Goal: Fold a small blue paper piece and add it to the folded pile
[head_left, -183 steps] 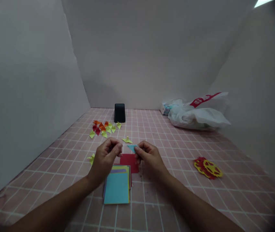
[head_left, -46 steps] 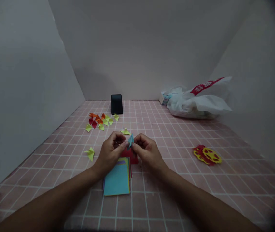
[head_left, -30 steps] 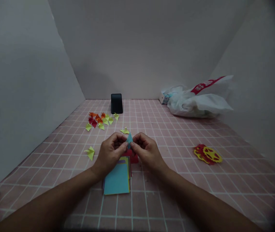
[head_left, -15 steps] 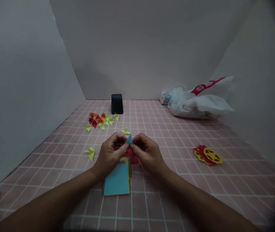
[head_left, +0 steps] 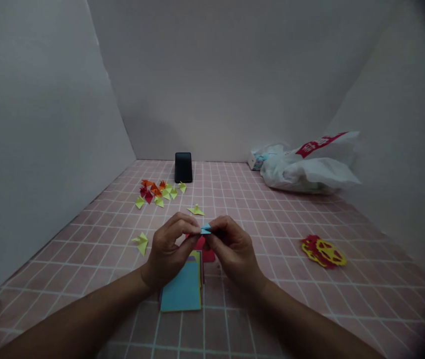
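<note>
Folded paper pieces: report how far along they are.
Done: folded pieces in orange, red and yellow lie in a cluster, two yellow ones nearer. In hand: left hand and right hand pinch a blue piece. Left: the stack of flat sheets.

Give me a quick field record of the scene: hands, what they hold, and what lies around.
left hand: pinches blue fold
right hand: pinches same fold
below hands: paper stack, blue on top
far left: folded pieces, orange, red, yellow
back wall: phone, upright
right: red-yellow cutout
far right: plastic bag
</note>
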Tool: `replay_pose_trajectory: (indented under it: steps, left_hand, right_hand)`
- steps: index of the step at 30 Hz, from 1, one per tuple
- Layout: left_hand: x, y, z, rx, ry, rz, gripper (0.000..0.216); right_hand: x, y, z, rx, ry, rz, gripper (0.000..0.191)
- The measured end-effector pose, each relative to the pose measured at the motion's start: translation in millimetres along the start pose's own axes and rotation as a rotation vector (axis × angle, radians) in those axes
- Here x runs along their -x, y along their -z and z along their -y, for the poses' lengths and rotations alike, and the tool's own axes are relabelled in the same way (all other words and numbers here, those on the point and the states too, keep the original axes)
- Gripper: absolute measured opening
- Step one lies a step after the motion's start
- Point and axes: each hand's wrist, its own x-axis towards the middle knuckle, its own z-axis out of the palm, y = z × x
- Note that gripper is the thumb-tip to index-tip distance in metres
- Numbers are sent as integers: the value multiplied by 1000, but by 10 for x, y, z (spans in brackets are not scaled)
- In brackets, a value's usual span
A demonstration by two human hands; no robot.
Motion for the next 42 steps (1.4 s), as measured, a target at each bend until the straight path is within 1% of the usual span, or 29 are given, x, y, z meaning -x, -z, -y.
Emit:
replay_pose_trajectory:
  steps: [8, 13, 16, 18, 19, 21, 23, 25, 26, 28, 30, 32, 36, 40, 42]
  left_hand:
    - [-7, 30, -24, -90, -100, 8, 23]
    - [-8, 36, -16, -95, -106, 5, 23]
    - [-7, 30, -17, -79, -80, -2, 22]
    - [-7, 18, -25, -34, -2, -9, 18]
    - [-7, 10, -29, 7, 69, -14, 15]
    - [-8, -9, -29, 138, 269, -25, 9]
    - [-8, -28, -10, 317, 480, -41, 6]
    - [-7, -43, 28, 488, 624, -51, 8]
    - [-5, -48, 49, 547, 667, -51, 10]
    - [-1, -58, 87, 611, 716, -43, 14]
    - [4, -65, 106, 627, 735, -34, 17]
    - [5, -69, 102, 625, 739, -37, 20]
    - [-6, -63, 61, 605, 761, -12, 23]
    - [-6, -61, 39, 554, 723, 32, 34]
    - [3, -64, 41, 520, 704, 35, 33]
  right_hand:
    - [15, -15, 38, -85, 11, 16, 10]
    - [15, -31, 30, -105, -3, 14, 10]
    - [19, -29, 27, -94, -31, -4, 9]
    - [21, -19, 29, -75, -66, -13, 10]
    - [21, -12, 31, -60, -84, -11, 11]
    - [13, 2, 33, -39, -110, -5, 14]
    - [-6, 12, 29, -63, -140, -17, 17]
    - [-32, 16, 17, -125, -190, -36, 19]
    - [-45, 16, 9, -152, -220, -34, 20]
    - [-64, 13, -8, -191, -280, 10, 24]
    - [-71, 10, -23, -234, -317, 60, 25]
    - [-69, 8, -32, -270, -336, 74, 26]
    - [-69, 5, -40, -245, -351, 23, 28]
    - [-70, 0, -42, -134, -279, -20, 29]
    - [-64, 0, -39, -118, -269, -19, 28]
